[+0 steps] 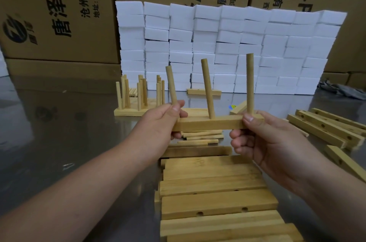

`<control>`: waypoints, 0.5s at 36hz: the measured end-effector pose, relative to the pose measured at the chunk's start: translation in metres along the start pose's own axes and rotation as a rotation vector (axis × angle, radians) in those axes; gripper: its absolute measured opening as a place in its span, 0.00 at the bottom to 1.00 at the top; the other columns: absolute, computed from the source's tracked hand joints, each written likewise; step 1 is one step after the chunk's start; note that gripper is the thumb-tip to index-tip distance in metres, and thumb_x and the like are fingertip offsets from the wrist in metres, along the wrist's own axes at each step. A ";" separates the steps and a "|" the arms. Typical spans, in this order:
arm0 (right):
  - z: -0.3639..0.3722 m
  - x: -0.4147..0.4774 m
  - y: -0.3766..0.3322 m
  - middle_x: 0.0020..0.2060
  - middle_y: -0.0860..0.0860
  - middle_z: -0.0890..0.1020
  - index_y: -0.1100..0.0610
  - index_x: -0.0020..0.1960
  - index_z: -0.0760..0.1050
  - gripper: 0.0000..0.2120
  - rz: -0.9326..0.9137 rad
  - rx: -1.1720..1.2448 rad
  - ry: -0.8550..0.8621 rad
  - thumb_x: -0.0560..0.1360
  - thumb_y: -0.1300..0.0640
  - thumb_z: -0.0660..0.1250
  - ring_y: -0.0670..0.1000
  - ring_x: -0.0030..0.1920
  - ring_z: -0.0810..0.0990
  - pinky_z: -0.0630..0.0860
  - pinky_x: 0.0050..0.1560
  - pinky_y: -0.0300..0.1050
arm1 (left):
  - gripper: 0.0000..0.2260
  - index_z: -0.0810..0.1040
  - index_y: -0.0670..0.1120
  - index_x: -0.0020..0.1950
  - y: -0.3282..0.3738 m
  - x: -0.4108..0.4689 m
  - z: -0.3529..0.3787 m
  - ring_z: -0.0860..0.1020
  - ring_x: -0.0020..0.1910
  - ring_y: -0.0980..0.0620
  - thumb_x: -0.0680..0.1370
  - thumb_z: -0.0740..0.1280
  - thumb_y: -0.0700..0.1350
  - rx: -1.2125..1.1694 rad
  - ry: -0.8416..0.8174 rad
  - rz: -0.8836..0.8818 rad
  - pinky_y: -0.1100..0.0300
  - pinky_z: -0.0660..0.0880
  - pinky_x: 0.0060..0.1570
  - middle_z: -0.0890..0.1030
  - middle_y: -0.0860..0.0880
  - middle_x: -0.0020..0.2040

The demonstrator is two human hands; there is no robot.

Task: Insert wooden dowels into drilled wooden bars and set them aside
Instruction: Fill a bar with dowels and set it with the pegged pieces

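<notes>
At the bottom centre of the frame a heap of flat wooden bars lies on the steel table, some showing drilled holes along their edges. Just above it, both hands hold one drilled bar clear of the table, its long axis running left to right across the middle of the frame. The left hand pinches the bar's left end, thumb on top beside the base of the left dowel. The right hand grasps the right end, thumb pressed at the foot of the right dowel and fingers curled beneath. A middle dowel stands between them, leaning slightly; the left one may not be fully seated, since the thumb hides its base. Loose dowels lie under the held bar, and more drilled bars rest at the right edge. The finished pieces stand farther back, left of centre, so setting this one aside would likely carry it away and leftward, on the left hand's side. Behind rise stacked white blocks and cardboard boxes.
</notes>
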State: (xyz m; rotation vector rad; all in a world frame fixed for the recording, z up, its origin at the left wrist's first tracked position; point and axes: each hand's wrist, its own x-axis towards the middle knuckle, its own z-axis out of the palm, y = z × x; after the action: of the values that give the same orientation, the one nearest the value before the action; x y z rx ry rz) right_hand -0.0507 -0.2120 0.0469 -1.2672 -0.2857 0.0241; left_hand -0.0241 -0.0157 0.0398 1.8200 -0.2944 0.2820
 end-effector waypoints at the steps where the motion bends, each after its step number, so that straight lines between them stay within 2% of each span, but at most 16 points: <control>1: 0.000 0.000 0.000 0.30 0.56 0.79 0.63 0.47 0.72 0.13 0.001 -0.004 -0.002 0.67 0.55 0.63 0.48 0.27 0.78 0.77 0.28 0.38 | 0.13 0.78 0.54 0.49 0.000 0.000 0.000 0.75 0.30 0.64 0.78 0.55 0.56 0.010 0.017 0.006 0.59 0.75 0.44 0.79 0.56 0.48; 4: 0.000 0.000 0.000 0.30 0.56 0.80 0.62 0.48 0.72 0.14 0.000 -0.016 -0.011 0.67 0.55 0.63 0.49 0.28 0.78 0.77 0.29 0.38 | 0.11 0.72 0.55 0.55 -0.001 0.001 0.001 0.76 0.29 0.65 0.77 0.57 0.57 0.022 0.082 0.032 0.62 0.72 0.38 0.78 0.58 0.45; 6: -0.001 0.000 -0.001 0.31 0.57 0.80 0.62 0.48 0.73 0.14 -0.003 -0.018 -0.010 0.66 0.55 0.64 0.49 0.28 0.78 0.77 0.28 0.38 | 0.09 0.70 0.55 0.53 -0.001 0.002 0.001 0.76 0.29 0.65 0.76 0.60 0.56 0.004 0.136 0.038 0.65 0.73 0.34 0.78 0.57 0.43; 8: -0.002 0.000 -0.001 0.31 0.57 0.80 0.62 0.48 0.73 0.14 -0.002 -0.018 -0.012 0.67 0.55 0.64 0.49 0.28 0.78 0.77 0.29 0.38 | 0.07 0.73 0.52 0.48 -0.001 0.002 0.000 0.77 0.30 0.65 0.75 0.62 0.54 0.021 0.163 0.057 0.70 0.72 0.29 0.79 0.54 0.41; 12: -0.003 0.000 0.000 0.31 0.57 0.80 0.63 0.49 0.74 0.15 0.009 -0.011 -0.020 0.67 0.55 0.64 0.49 0.28 0.79 0.78 0.29 0.39 | 0.09 0.77 0.49 0.42 -0.002 0.002 -0.001 0.78 0.31 0.63 0.75 0.63 0.53 0.064 0.179 0.063 0.67 0.71 0.32 0.80 0.52 0.37; 15: -0.003 0.000 0.000 0.31 0.57 0.80 0.63 0.48 0.73 0.15 0.012 0.003 -0.009 0.66 0.55 0.64 0.49 0.27 0.78 0.78 0.28 0.39 | 0.09 0.78 0.47 0.42 -0.001 0.002 -0.002 0.79 0.31 0.62 0.76 0.63 0.51 0.029 0.163 0.065 0.71 0.72 0.29 0.81 0.51 0.38; 18: -0.003 0.001 0.000 0.30 0.57 0.79 0.63 0.47 0.73 0.13 0.012 0.022 0.009 0.66 0.55 0.64 0.49 0.27 0.78 0.77 0.28 0.39 | 0.10 0.80 0.49 0.42 -0.001 0.002 -0.002 0.78 0.30 0.63 0.77 0.61 0.49 0.028 0.129 0.080 0.73 0.71 0.28 0.81 0.54 0.37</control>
State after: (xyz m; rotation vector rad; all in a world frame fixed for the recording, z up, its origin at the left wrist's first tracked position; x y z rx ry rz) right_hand -0.0490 -0.2143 0.0462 -1.2471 -0.2694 0.0318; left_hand -0.0216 -0.0131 0.0400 1.8109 -0.2739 0.4597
